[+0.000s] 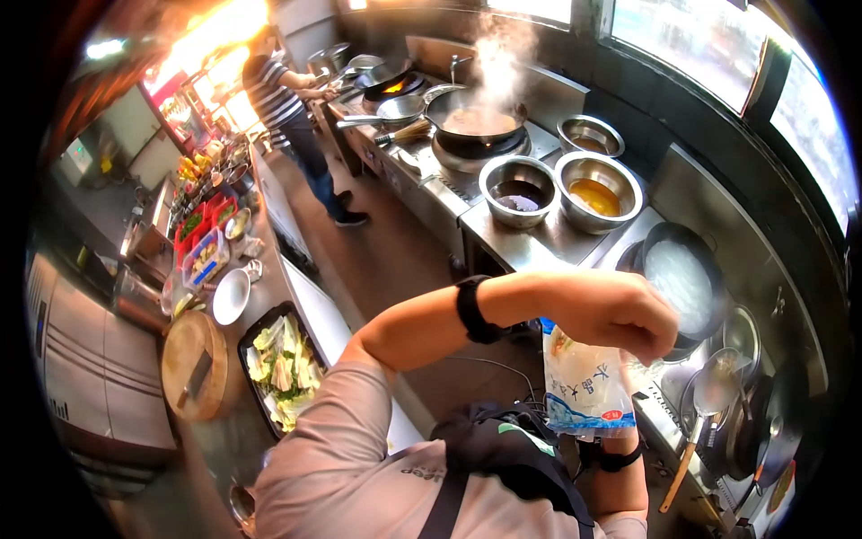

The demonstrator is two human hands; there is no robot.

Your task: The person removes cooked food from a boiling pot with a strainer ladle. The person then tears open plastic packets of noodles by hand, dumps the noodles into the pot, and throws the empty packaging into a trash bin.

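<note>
My left hand (636,319), at the end of an arm with a black wristband, is closed with fingers curled down at the upper right corner of a clear and blue plastic bag (584,382). Its fingertips are hidden, so what they pinch cannot be made out. The bag hangs upright, with printed characters and pale contents. Below and behind it rises my right forearm with a black wristband; my right hand (639,373) holds the bag and is mostly covered by it. A dark wok (680,277) with whitish liquid lies just beyond my left hand.
Two steel bowls (518,190) (599,191) stand beside a steaming wok (474,115). A person (292,117) stands farther along the stoves. On the left counter are a tray of cut cabbage (285,366) and a round board (195,364) with a cleaver. Ladles (716,386) lie at right.
</note>
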